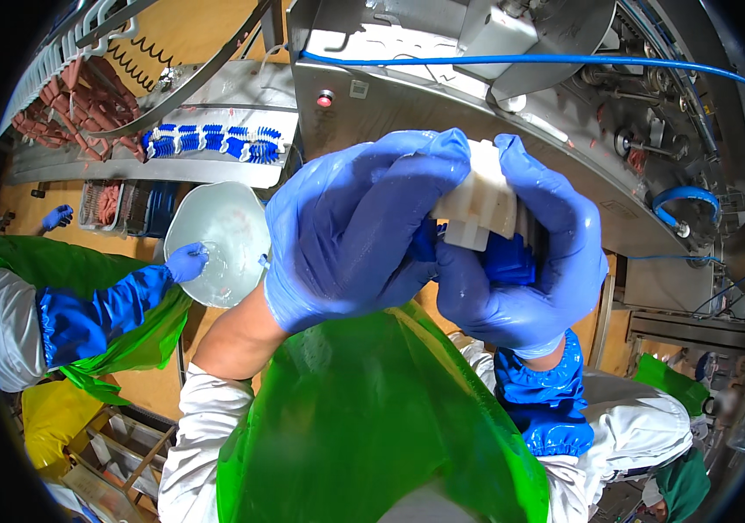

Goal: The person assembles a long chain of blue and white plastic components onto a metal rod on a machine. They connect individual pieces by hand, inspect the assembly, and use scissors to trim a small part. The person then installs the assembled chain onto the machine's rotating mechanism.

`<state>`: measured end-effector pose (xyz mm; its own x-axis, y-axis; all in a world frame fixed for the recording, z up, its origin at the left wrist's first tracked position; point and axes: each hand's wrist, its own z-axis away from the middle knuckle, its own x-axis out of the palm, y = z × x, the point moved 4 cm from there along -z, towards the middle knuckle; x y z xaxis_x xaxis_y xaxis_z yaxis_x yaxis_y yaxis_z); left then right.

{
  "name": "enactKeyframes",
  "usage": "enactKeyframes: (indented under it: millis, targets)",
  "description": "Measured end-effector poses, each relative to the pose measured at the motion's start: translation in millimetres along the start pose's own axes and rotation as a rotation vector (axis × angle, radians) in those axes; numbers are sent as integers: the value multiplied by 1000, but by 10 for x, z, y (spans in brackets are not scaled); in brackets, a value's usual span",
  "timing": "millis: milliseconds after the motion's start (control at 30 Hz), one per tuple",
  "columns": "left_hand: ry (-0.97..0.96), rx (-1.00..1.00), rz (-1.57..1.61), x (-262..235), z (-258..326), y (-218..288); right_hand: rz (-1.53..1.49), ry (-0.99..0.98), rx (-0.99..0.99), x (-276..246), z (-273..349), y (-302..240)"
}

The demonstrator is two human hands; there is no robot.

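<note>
Stood in a meat plant with an orange floor (19,205), beside a big steel machine (442,105) with a blue hose (512,59). Held a white and blue ridged plastic part (483,209) up in front of the chest, long side running up and down, tilted a little. Left hand (355,227) and right hand (520,261), both in blue gloves, wrapped tight around it. Nearby, a co-worker's gloved hand (186,260) on a white tub (224,235).

Both hands wear glossy blue gloves, the left hand (350,231) and the right hand (534,261). The sleeves are white, the right one with a blue cuff cover. A translucent green apron, probably plastic, covers the front.
</note>
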<state>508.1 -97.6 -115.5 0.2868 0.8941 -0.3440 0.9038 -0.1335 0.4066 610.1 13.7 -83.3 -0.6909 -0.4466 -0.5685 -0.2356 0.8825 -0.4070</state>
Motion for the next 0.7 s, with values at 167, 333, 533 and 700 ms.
enactKeyframes:
  millis: [167,333,533,700]
  targets:
    - [43,16,-121,-17,-28,15,86,65,-143,12,-54,-36]
    - [90,57,-262,-21,-24,49,89,-28,-133,-48,-102,-64]
    - [80,96,-303,-20,-114,53,45,65,-216,-91,-174,17]
    - [19,131,-178,-24,-396,-91,140,92,-106,-110,-373,71]
